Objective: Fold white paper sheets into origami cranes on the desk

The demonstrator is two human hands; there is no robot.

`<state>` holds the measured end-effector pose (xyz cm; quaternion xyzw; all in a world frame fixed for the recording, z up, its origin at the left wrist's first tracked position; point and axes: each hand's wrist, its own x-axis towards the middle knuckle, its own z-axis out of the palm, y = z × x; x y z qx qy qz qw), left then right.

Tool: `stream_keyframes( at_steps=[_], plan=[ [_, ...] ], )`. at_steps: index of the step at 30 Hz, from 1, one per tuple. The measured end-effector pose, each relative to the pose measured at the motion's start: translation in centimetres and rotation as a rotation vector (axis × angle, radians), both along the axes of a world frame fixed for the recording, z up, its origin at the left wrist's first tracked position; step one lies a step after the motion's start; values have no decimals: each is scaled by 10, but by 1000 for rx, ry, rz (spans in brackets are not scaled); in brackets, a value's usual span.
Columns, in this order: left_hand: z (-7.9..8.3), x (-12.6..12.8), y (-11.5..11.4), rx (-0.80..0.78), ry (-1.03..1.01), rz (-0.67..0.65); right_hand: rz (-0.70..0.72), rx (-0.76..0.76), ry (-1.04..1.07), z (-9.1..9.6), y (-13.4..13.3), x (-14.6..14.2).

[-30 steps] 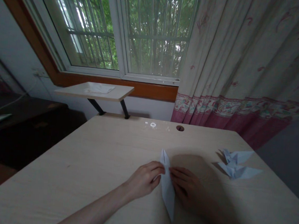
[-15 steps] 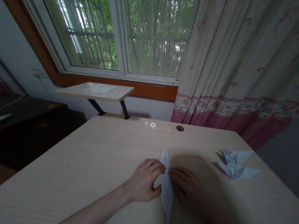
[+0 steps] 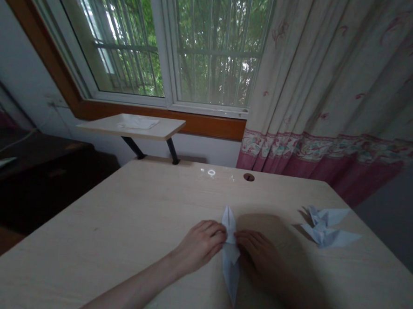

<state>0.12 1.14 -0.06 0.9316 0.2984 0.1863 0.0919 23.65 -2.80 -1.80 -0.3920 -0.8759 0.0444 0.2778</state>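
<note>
A long, narrow folded piece of white paper point(image 3: 230, 263) lies on the light wooden desk point(image 3: 125, 224), pointing away from me. My left hand point(image 3: 201, 245) presses on its left side with curled fingers pinching a flap near the middle. My right hand point(image 3: 261, 256) rests against its right side, fingers bent on the paper's edge. Both hands meet at the paper's middle.
Two finished folded paper birds point(image 3: 326, 227) sit on the desk at the right. A cable hole point(image 3: 249, 177) is near the desk's far edge. A small shelf point(image 3: 131, 125) stands under the window. A curtain point(image 3: 336, 88) hangs at the right; a dark cabinet point(image 3: 33, 172) stands left.
My left hand's fingers have shifted on the paper, and a flap at the paper's middle has been folded across. The paper's near tip looks shorter. My right hand has barely moved.
</note>
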Motion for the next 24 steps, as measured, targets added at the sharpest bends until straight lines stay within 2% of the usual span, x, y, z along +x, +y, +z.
stream_keyframes(
  at_steps=[7,12,18,24],
  plan=[
    [-2,-2,1,6,-95,-95,4,94,-11,0,2,0],
    [-2,-3,0,9,-109,-112,20,137,6,0,1,0],
    [0,0,-1,-48,-142,-170,19,54,16,6,-3,-2],
    [1,0,-2,-65,-138,-195,1,109,11,6,-5,-3]
  ],
)
